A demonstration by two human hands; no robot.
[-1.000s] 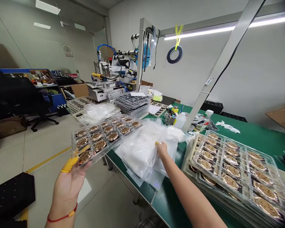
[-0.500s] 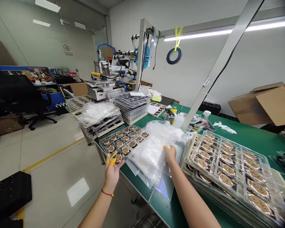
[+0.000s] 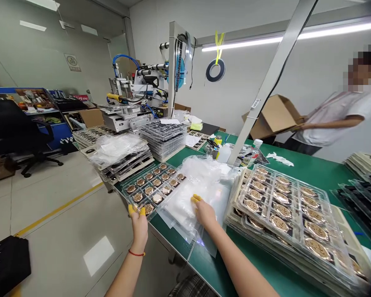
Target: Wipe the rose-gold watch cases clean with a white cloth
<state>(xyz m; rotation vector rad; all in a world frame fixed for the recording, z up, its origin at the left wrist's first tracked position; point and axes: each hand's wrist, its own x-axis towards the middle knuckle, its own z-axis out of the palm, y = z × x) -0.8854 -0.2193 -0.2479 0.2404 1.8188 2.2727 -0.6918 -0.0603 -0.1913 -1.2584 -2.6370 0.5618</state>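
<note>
Yellow finger cots (image 3: 195, 198) capped the fingertips of both hands. Left hand (image 3: 139, 227) sat at the near corner of a clear tray (image 3: 163, 181) of gold-toned medallions (image 3: 156, 198) lying on the green bench (image 3: 309, 173); its fingers stood slightly spread, and whether they pinched the rim could not be told. Right hand (image 3: 205, 214) lay on a pile of plastic bags (image 3: 185, 206), fingers pressed together, pinching nothing. Flat pressure looked the sound way to steady slippery film without creasing it. Stacked trays (image 3: 281, 214) lay just right of the bags. Beyond the bench, a co-worker (image 3: 336, 119) held a cardboard box (image 3: 273, 117).
</note>
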